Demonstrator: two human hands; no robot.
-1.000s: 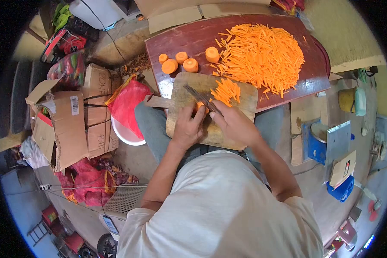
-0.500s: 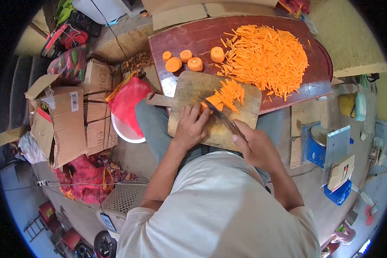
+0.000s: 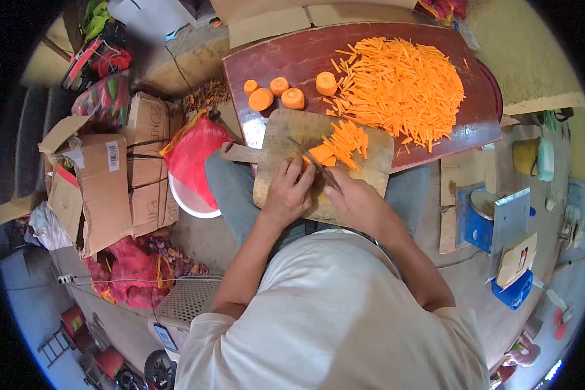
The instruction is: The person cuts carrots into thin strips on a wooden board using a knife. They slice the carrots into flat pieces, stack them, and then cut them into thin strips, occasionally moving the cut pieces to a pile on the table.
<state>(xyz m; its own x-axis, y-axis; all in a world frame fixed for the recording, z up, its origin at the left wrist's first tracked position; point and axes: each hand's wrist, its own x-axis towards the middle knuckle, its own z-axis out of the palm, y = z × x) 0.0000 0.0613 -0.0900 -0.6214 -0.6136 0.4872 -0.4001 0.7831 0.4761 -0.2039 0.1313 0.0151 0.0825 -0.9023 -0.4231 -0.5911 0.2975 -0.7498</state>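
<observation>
Fingers bent, my left hand [image 3: 289, 193] holds carrot slices [image 3: 320, 153] against the wooden cutting board [image 3: 273, 136], its fingertips close beside the blade. My right hand [image 3: 356, 203] is wrapped round the handle of a knife [image 3: 311, 158], whose blade lies slanted across the carrot and points to the upper left. The handle is mostly hidden in the palm. Just right of the slices, cut carrot sticks [image 3: 348, 139] lie loose on the board. The board rests over my lap at the near edge of a dark red table [image 3: 260, 62].
A large heap of carrot sticks [image 3: 403, 88] covers the table's right part. Several carrot chunks [image 3: 293, 98] stand beyond the board. To the left are cardboard boxes [image 3: 104, 188], a red mesh sack [image 3: 195, 156] and a white basin [image 3: 192, 203]. A blue container [image 3: 478, 227] stands right.
The knife has shifted to the left and its tip now reaches past the carrot slices. My right hand has come nearer to my left hand, which stays almost in place.
</observation>
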